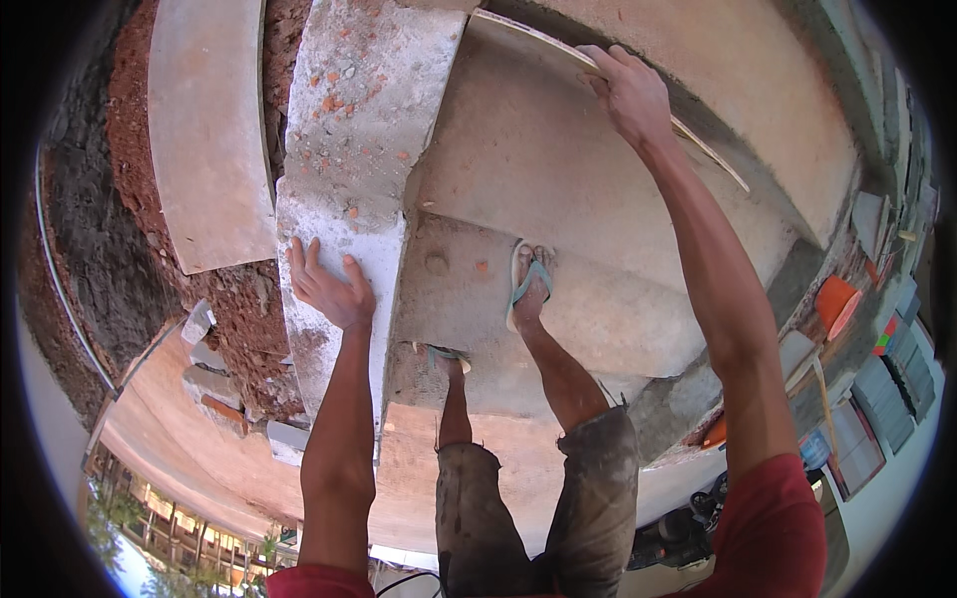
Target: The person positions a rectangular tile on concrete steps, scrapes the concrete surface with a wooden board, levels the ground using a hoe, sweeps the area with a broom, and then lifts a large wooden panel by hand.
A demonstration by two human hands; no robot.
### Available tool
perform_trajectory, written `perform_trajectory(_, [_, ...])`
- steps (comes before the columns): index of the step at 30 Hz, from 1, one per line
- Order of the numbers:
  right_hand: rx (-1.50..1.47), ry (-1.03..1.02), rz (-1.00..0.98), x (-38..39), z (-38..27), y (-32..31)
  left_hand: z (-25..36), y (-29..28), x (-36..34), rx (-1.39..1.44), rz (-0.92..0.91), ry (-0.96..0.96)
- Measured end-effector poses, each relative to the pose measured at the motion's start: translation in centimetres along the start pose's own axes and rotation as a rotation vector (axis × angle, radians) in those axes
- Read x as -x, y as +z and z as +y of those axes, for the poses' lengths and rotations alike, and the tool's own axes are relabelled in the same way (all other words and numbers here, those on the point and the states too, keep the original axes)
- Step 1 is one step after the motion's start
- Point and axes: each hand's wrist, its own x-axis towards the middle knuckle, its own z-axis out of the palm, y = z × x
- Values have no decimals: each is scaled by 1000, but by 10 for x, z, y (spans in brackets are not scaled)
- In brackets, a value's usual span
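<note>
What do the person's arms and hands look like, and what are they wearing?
Both arms are bare from the short red sleeves down. The left hand and right hand wear no gloves, rings or watch that I can see. Lower down are dusty, stained grey shorts and flip-flops with greenish straps.

The person is wearing a red short-sleeved shirt (pixel 773 523) at lower right, grey dust-stained knee-length shorts (pixel 543 508) at bottom centre, and teal-strapped flip-flops (pixel 526 284); forearms are showing bare.
</note>
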Motion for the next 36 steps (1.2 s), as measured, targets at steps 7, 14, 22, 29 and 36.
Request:
perform_trajectory(7, [-9,163,-92,-2,-11,18,-5,-3,0,-11,8,-18])
perform_trajectory(14, [-56,64,-89,33,-18,77,3,2,1,-18,-9,-16])
perform_trajectory(22, [-226,295,-345,11,-46,11,-9,-10,5,-77,-24,-33])
perform_trajectory(29, [-122,133,-255,72,-76,73,-1,-6,-2,-32,-2,-26])
perform_trajectory(36, [-189,-3,-726,189,-153,28,7,-5,0,-29,8,-13])
